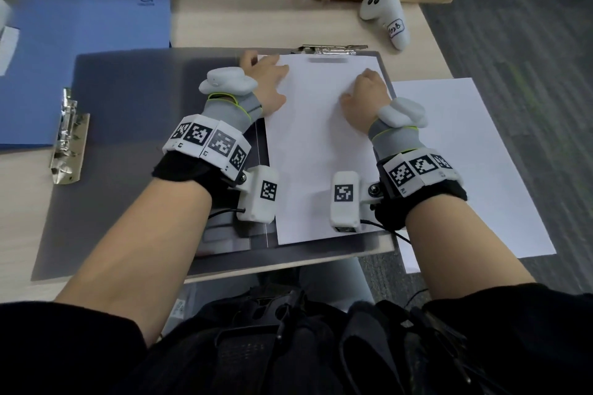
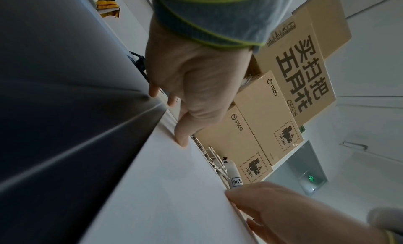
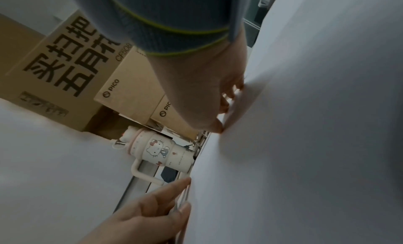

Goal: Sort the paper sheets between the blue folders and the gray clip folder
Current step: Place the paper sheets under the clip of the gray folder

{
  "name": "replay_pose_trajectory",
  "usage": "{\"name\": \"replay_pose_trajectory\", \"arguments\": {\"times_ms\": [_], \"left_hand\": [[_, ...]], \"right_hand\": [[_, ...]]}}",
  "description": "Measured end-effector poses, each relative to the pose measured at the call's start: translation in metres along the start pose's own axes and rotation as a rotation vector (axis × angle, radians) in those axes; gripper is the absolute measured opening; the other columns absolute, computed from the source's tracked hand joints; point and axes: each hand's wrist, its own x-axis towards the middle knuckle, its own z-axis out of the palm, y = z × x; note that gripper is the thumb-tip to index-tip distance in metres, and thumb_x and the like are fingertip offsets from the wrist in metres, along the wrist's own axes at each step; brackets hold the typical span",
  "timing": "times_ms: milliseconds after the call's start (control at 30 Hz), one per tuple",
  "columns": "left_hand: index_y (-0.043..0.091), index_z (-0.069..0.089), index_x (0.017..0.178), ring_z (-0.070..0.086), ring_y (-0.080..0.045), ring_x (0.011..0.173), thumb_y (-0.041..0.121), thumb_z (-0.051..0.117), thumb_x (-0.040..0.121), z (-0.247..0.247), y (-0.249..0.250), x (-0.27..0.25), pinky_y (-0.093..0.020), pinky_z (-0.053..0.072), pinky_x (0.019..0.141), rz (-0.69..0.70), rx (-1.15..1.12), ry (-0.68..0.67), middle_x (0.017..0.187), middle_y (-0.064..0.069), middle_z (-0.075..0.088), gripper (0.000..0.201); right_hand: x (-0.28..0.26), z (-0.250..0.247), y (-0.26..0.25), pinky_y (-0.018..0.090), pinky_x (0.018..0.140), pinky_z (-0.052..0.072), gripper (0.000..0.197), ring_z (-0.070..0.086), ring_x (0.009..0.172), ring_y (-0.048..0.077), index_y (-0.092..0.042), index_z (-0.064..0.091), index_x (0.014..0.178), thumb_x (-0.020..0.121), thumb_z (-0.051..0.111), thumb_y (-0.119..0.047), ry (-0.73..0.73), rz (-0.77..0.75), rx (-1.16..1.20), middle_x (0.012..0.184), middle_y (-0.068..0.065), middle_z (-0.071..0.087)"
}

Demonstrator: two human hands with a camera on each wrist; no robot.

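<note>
White paper sheet [image 1: 316, 151] lies on the open gray clip folder [image 1: 134, 151], top edge below its clip [image 1: 332, 49]. Left hand [image 1: 268, 82] rests flat with fingers spread; right hand [image 1: 365, 96] presses with curled fingertips. Square both edges, then slide it under the clip.

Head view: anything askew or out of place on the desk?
Yes. A loose paper sheet right of the gray clip folder hangs past the desk edge over the floor. The sheet under both hands lies slightly tilted, its top not under the metal clip.
</note>
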Motion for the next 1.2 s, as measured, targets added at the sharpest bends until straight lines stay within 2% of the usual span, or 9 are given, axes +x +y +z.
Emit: {"name": "replay_pose_trajectory", "arguments": {"times_ms": [67, 167, 333, 533, 700, 867, 1000, 1100, 1200], "left_hand": [[0.02, 0.025, 0.147, 0.005, -0.03, 0.145, 0.023, 0.045, 0.095, 0.001, 0.001, 0.002, -0.025, 0.005, 0.098, 0.008, -0.011, -0.025, 0.158, 0.003, 0.014, 0.056], [0.023, 0.021, 0.148, 0.004, -0.027, 0.146, 0.028, 0.046, 0.095, -0.001, -0.003, 0.005, -0.023, 0.004, 0.093, 0.003, -0.045, -0.039, 0.158, 0.007, 0.013, 0.059], [0.027, 0.026, 0.147, 0.008, -0.022, 0.145, 0.032, 0.051, 0.092, -0.003, -0.009, 0.007, -0.019, 0.003, 0.092, 0.025, -0.08, -0.021, 0.157, 0.011, 0.018, 0.06], [0.033, 0.034, 0.143, 0.013, -0.017, 0.142, 0.035, 0.058, 0.087, -0.003, -0.015, 0.009, -0.033, 0.013, 0.109, 0.018, -0.133, -0.017, 0.153, 0.017, 0.024, 0.061], [0.034, 0.036, 0.142, 0.015, -0.016, 0.14, 0.036, 0.06, 0.085, -0.003, -0.016, 0.011, -0.031, 0.014, 0.105, 0.021, -0.155, -0.006, 0.151, 0.019, 0.027, 0.061], [0.033, 0.039, 0.14, 0.017, -0.018, 0.139, 0.035, 0.062, 0.085, -0.005, -0.015, 0.014, -0.029, 0.015, 0.102, 0.019, -0.162, 0.003, 0.15, 0.016, 0.031, 0.06], [0.024, 0.056, 0.129, 0.037, -0.024, 0.132, 0.034, 0.064, 0.081, -0.016, -0.009, 0.031, -0.023, 0.023, 0.103, -0.008, -0.281, 0.04, 0.137, 0.001, 0.053, 0.05], [0.019, 0.064, 0.117, 0.058, -0.014, 0.115, 0.03, 0.062, 0.084, -0.022, 0.001, 0.048, -0.012, 0.036, 0.089, -0.064, -0.531, 0.186, 0.12, -0.001, 0.066, 0.035], [0.019, 0.068, 0.11, 0.063, -0.01, 0.1, 0.032, 0.061, 0.086, -0.024, 0.014, 0.067, -0.011, 0.041, 0.083, -0.039, -0.654, 0.34, 0.108, 0.001, 0.07, 0.029]], "right_hand": [[0.005, 0.003, -0.004, 0.038, 0.114, 0.023, 0.052, 0.024, 0.141, 0.028, 0.006, 0.03, 0.139, 0.098, 0.04, -0.023, -0.002, -0.01, 0.043, 0.152, 0.015, 0.025], [0.013, 0.004, -0.008, 0.037, 0.118, 0.013, 0.068, 0.013, 0.146, 0.026, 0.002, 0.016, 0.147, 0.096, 0.044, -0.034, 0.005, 0.016, 0.087, 0.158, 0.012, 0.012], [0.034, 0.007, -0.007, 0.036, 0.118, 0.013, 0.083, 0.015, 0.146, 0.023, -0.001, 0.023, 0.146, 0.086, 0.056, -0.048, 0.063, 0.037, 0.157, 0.157, 0.012, 0.017], [0.041, 0.011, -0.011, 0.045, 0.119, 0.004, 0.083, 0.008, 0.148, 0.023, -0.021, 0.01, 0.151, 0.086, 0.055, -0.047, 0.075, -0.013, 0.175, 0.158, 0.009, 0.013], [0.046, 0.015, -0.013, 0.052, 0.116, -0.001, 0.07, 0.006, 0.148, 0.025, -0.037, 0.009, 0.15, 0.092, 0.047, -0.039, 0.019, -0.115, 0.151, 0.158, 0.008, 0.014], [0.047, 0.016, -0.014, 0.055, 0.115, -0.005, 0.064, 0.001, 0.148, 0.024, -0.04, 0.008, 0.149, 0.094, 0.04, -0.035, -0.015, -0.131, 0.117, 0.159, 0.008, 0.009], [0.048, 0.018, -0.013, 0.054, 0.115, -0.007, 0.064, 0.0, 0.148, 0.024, -0.041, 0.006, 0.149, 0.094, 0.038, -0.035, -0.016, -0.132, 0.107, 0.159, 0.007, 0.008], [0.048, 0.02, -0.013, 0.053, 0.115, -0.007, 0.063, -0.001, 0.148, 0.024, -0.041, 0.005, 0.148, 0.094, 0.037, -0.035, -0.021, -0.131, 0.107, 0.16, 0.006, 0.006], [0.049, 0.02, -0.012, 0.053, 0.115, -0.008, 0.063, -0.002, 0.148, 0.024, -0.042, 0.005, 0.148, 0.094, 0.037, -0.035, -0.022, -0.134, 0.111, 0.16, 0.006, 0.006]]}}
